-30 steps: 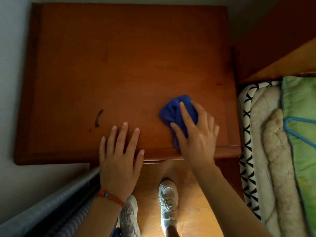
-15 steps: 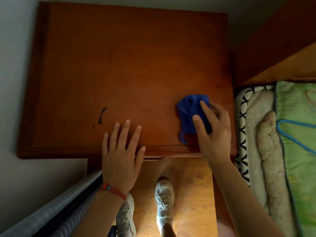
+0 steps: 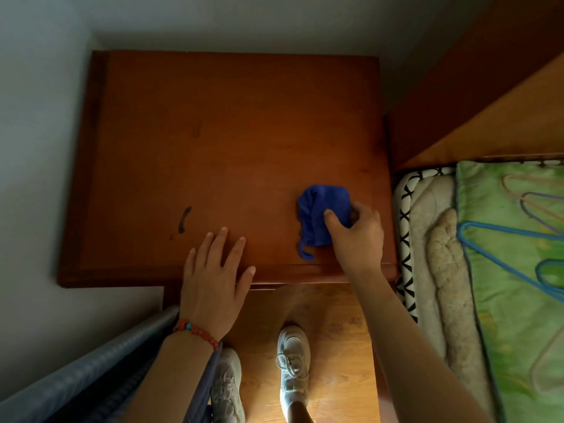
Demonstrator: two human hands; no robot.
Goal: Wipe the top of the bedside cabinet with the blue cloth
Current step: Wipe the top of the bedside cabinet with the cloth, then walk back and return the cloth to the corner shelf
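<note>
The bedside cabinet (image 3: 232,141) has a reddish-brown wooden top with a raised rim. A bunched blue cloth (image 3: 320,215) lies on it near the front right corner, a small loop hanging toward the front edge. My right hand (image 3: 355,236) grips the cloth from its right side, thumb and fingers pinched into the fabric. My left hand (image 3: 213,279) rests flat on the front edge of the top, fingers spread, holding nothing. A dark streak (image 3: 184,219) marks the wood left of my left hand.
A bed with a green cover (image 3: 512,270) and blue clothes hangers (image 3: 500,239) lies close to the right. Its wooden headboard (image 3: 476,96) stands at the back right. Walls close in behind and to the left. A grey ribbed curtain (image 3: 76,383) and my shoes are below.
My right hand slid the cloth to the right along the front of the top, then curled from flat fingers into a pinch on it. My left hand stayed put. The camera pulled back.
</note>
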